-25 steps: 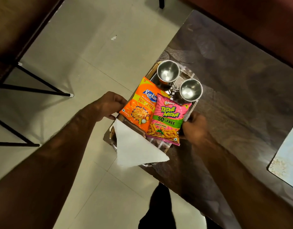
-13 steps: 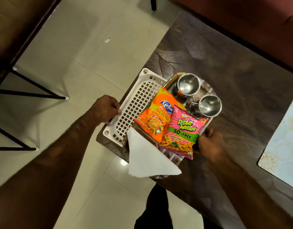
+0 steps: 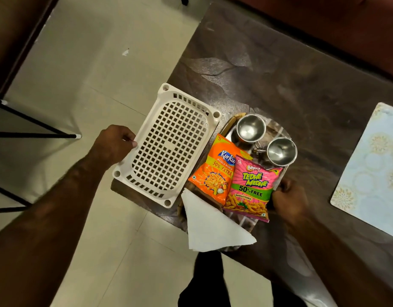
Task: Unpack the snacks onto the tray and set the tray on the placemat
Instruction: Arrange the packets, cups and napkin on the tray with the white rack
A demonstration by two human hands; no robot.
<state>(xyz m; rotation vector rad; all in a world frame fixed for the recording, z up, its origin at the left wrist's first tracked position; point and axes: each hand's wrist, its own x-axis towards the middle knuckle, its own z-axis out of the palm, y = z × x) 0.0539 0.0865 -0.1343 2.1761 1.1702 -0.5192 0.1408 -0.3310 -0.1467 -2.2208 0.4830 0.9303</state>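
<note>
An oval tray (image 3: 228, 124) with a wooden rim sits on the dark table near its left corner. It carries an orange Kurkure packet (image 3: 215, 173), a pink Tedhe Medhe packet (image 3: 252, 191), two steel cups (image 3: 249, 129) (image 3: 280, 151) and a folded white napkin (image 3: 211, 227) that overhangs the table edge. My right hand (image 3: 289, 199) grips the tray's right rim. A white perforated plastic basket (image 3: 169, 145) lies empty to the left of the tray, and my left hand (image 3: 114, 147) holds its left edge. The pale patterned placemat (image 3: 372, 169) lies at the right.
The dark wooden table (image 3: 279, 74) extends back and right between tray and placemat. Tiled floor (image 3: 91, 63) lies to the left, with black metal furniture legs (image 3: 36, 135) at the far left. A reddish seat (image 3: 346, 23) borders the table's far side.
The tray has slid right, off the white basket, which now lies uncovered beside it. My left hand stays on the basket's edge; my right hand has moved right with the tray.
</note>
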